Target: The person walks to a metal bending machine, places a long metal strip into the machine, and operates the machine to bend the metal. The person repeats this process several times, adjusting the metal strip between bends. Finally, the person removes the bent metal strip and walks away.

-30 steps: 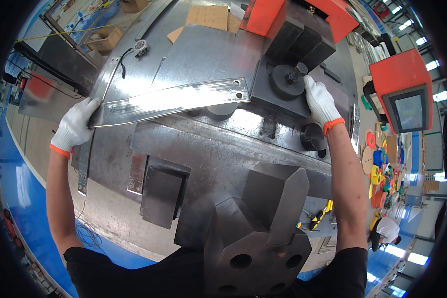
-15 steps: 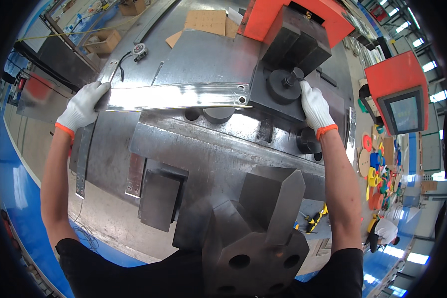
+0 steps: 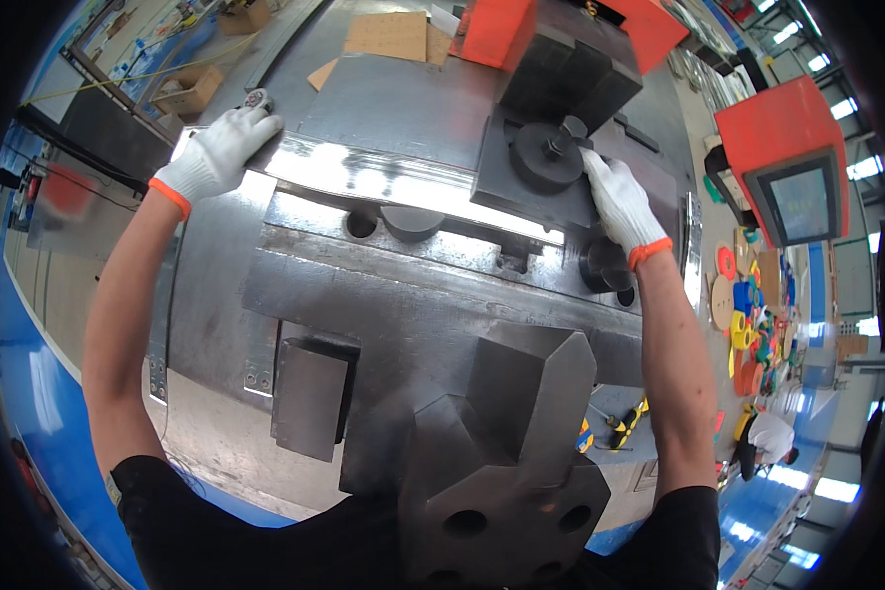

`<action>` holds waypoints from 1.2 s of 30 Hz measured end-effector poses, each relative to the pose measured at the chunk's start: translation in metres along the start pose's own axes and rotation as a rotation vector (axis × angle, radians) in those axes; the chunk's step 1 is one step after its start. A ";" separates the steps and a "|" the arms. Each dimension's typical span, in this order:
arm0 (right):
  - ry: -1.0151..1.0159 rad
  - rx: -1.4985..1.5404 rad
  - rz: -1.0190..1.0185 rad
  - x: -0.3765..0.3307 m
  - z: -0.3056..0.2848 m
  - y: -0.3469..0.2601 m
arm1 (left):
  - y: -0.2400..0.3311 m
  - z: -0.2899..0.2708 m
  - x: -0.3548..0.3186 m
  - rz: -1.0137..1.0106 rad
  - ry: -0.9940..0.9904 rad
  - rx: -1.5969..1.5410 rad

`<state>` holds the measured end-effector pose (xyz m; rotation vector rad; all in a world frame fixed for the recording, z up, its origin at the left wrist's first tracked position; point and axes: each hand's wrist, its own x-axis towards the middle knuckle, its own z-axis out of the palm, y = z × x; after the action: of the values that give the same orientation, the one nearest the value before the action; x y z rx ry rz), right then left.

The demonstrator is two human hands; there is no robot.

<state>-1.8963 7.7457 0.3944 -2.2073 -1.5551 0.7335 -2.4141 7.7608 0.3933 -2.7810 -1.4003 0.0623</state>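
My gloved left hand (image 3: pixel 228 147) is closed round the left end of a long, shiny flat metal bar (image 3: pixel 364 175). The bar slopes down to the right, behind a low round steel post (image 3: pixel 412 222) and along the front of a black steel block (image 3: pixel 506 187). On that block sits a thick round disc (image 3: pixel 546 157) with a bolt head on top. My gloved right hand (image 3: pixel 621 202) grips the block's right edge beside the disc, its fingers together; the thumb is hidden. Part of a tape measure (image 3: pixel 258 99) shows behind my left fingers.
A large dark steel block with holes (image 3: pixel 506 511) stands close in front of me. Farther back is a red machine body (image 3: pixel 492 34). A red control box with a screen (image 3: pixel 796 202) hangs at right. Flat bars, cardboard (image 3: pixel 386 34) and a yellow-black screwdriver (image 3: pixel 624 425) lie around.
My left hand has carried the bar's left end right and away from me. The bar's right end has slid right, past the front of the black block. My right hand stays at the block.
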 end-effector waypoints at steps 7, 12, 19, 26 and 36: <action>-0.201 -0.345 -0.078 0.001 -0.034 -0.025 | 0.051 -0.008 0.031 0.067 -0.098 -0.001; -0.249 -0.300 -0.252 0.003 -0.051 0.010 | 0.080 -0.030 0.031 -0.018 -0.053 0.066; -0.516 0.349 -0.401 -0.046 -0.059 0.089 | 0.003 -0.011 -0.020 -0.405 -0.118 0.047; -0.332 0.302 -0.340 -0.058 -0.041 0.088 | 0.012 -0.006 0.004 -0.300 -0.010 0.006; -0.341 0.628 -0.213 -0.035 -0.047 0.120 | 0.047 -0.008 0.016 -0.285 0.005 -0.015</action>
<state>-1.7868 7.6729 0.3737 -1.4922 -1.4104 1.3583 -2.3667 7.7453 0.3986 -2.5598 -1.7845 0.0384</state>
